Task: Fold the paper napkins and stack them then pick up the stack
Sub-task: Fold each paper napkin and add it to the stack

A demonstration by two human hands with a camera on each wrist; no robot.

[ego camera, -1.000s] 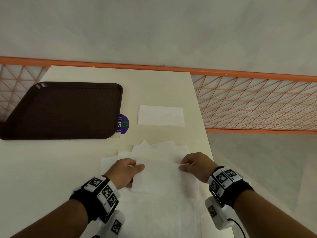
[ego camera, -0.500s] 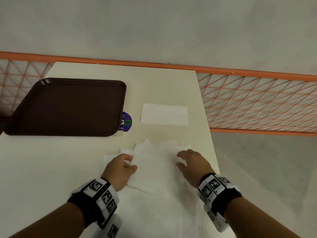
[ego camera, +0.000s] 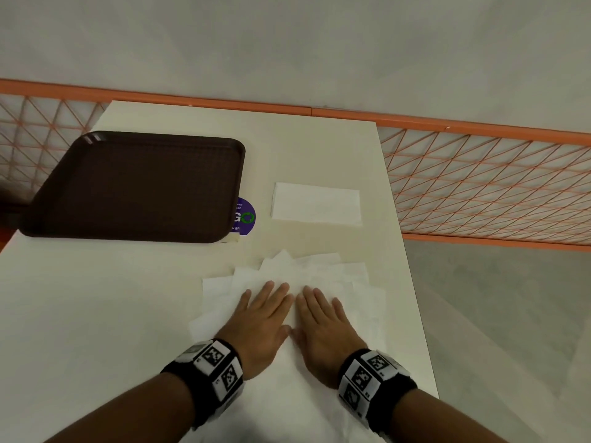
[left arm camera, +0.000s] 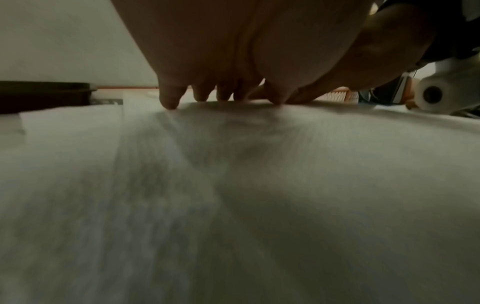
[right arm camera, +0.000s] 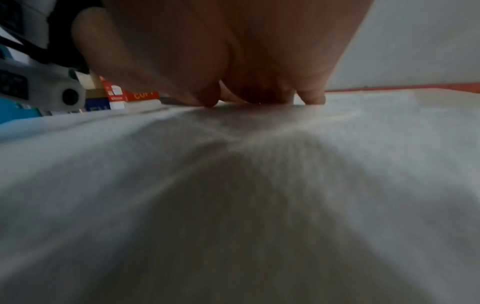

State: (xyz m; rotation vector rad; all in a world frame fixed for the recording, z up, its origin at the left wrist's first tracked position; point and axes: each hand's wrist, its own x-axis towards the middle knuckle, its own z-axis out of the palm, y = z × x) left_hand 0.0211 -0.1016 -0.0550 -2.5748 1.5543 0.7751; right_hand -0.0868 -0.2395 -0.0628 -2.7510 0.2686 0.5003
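Your left hand and right hand lie flat side by side, fingers straight and gripping nothing, palms pressing the top napkin of the loose pile, probably to set its crease. The thin, soft white sheets fan out unevenly beneath. One folded napkin, a crisp rectangle, lies farther off on the smooth cream tabletop, beside the textured brown tray.
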